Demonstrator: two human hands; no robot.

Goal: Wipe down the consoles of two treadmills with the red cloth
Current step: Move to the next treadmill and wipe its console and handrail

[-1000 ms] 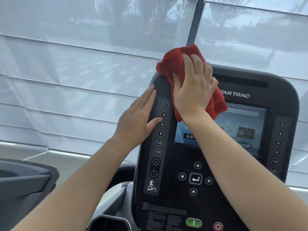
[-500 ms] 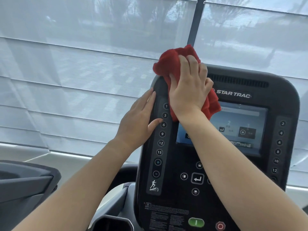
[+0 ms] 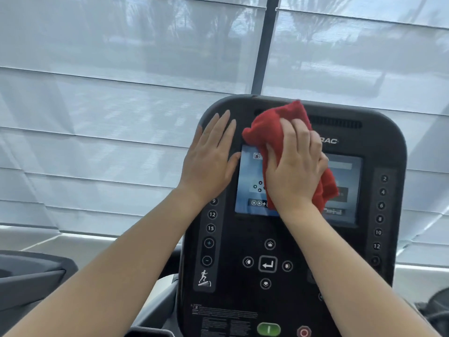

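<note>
- The right hand (image 3: 296,166) has the red cloth (image 3: 274,127) bunched under its palm, fingers curled into the folds. It presses the cloth onto the upper middle of the screen (image 3: 250,171) on the console (image 3: 379,142).
- The left hand (image 3: 209,161) lies flat with fingers straight, on the console's upper-left face just beside the screen. It holds nothing and looks like a brace.
- The cloth reads as soft, light and floppy. Loose folds spill out above the fingers and down past the right side of the hand. It is best kept as a wad in the palm, so no tail drags.
- The screen is lit and smooth, so the cloth should glide. Light pressure seems wise.
- Mind the controls! The left number column (image 3: 211,221) runs down from under the left hand, and the arrow pad (image 3: 267,263) sits below the screen. The green button (image 3: 268,329) and red button (image 3: 303,332) are at the bottom edge. A firm swipe could trigger any of them.
- The console's right half is open for a sweep, including the vent slot (image 3: 337,124) and the right number column (image 3: 381,205). The corners are rounded, and the blinds (image 3: 121,93) hang behind.
- Another machine (image 3: 31,276) shows at lower left, probably the other treadmill.
</note>
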